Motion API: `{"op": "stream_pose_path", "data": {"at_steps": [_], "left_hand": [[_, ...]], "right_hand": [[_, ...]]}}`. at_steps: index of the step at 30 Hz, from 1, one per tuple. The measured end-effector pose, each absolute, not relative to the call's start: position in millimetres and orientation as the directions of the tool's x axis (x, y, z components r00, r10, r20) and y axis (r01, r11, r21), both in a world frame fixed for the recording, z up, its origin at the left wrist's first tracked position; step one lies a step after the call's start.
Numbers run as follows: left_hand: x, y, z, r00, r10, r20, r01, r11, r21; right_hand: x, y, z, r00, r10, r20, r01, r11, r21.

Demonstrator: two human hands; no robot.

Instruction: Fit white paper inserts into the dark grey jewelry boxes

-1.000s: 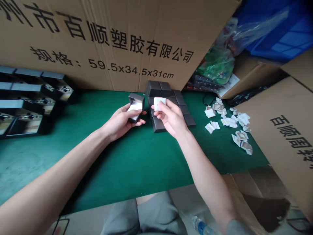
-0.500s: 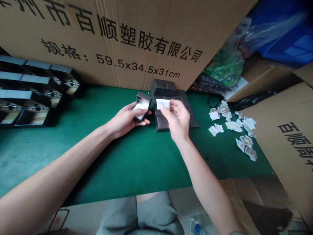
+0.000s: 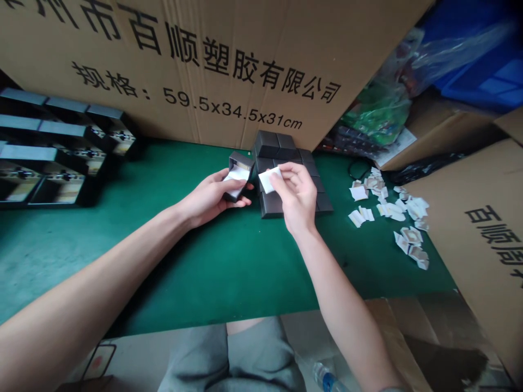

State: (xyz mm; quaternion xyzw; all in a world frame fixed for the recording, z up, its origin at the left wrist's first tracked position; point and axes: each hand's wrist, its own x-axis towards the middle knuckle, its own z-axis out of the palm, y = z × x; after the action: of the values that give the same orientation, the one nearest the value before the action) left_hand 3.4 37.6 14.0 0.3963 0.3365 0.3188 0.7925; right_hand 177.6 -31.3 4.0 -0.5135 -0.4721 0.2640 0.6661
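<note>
My left hand (image 3: 210, 198) is wrapped round a small dark box (image 3: 241, 161) whose lid stands open. White lining shows inside it, with my thumb lying over the lining. To the right, my right hand (image 3: 299, 193) pinches a small white padded piece (image 3: 269, 179) between thumb and fingers, a short way from the open box. Behind and below that piece sits a block of closed dark boxes (image 3: 273, 206), some of them stacked at the back.
Open dark boxes (image 3: 61, 135) stand in rows at the left. Loose white pieces (image 3: 394, 209) lie scattered on the green table (image 3: 229, 272) at the right. A large carton (image 3: 196, 60) rises behind; another carton (image 3: 474, 228) borders the right side.
The white piece in my right hand has turned, tilting and shifting slightly left. My left hand and the open box stay almost where they were.
</note>
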Motion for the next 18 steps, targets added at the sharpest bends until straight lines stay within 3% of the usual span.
{"op": "stream_pose_path", "data": {"at_steps": [9,18], "left_hand": [[0.7,36.8,14.6,0.589,0.767,-0.254,-0.275,0.486,0.830],[-0.4,36.8,11.5,0.608,0.765,-0.212,-0.321,0.481,0.815]], "right_hand": [[169.5,-37.6,5.5,0.426,0.808,0.407,0.282,0.309,-0.908],[167.5,-37.2,3.9,0.406,0.815,0.412,0.275,0.321,-0.906]]}}
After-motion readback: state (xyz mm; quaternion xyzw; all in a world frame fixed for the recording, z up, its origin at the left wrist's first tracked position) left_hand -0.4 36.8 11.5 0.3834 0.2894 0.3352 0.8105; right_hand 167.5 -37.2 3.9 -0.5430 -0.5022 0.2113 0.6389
